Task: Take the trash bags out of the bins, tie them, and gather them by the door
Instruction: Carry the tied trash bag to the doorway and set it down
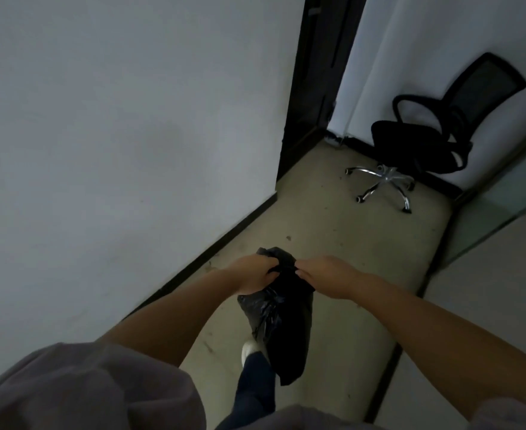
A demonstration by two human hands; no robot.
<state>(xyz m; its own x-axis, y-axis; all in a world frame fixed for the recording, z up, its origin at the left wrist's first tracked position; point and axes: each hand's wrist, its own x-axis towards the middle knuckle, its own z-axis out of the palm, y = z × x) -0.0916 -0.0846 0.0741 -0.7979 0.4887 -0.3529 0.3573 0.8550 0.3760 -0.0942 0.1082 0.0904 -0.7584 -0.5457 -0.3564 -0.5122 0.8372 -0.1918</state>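
While the black trash bag point(282, 324) hangs clear of the floor, the left hand point(252, 274) and right hand point(327, 276) both pinch its gathered neck — apparently to knot it.

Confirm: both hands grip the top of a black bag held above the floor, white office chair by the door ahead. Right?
Not quite. The chair is black, with a chrome base, not white. The head view shows it. The rest holds: left hand and right hand grip the top of the black bag, held above the floor, with the door ahead.
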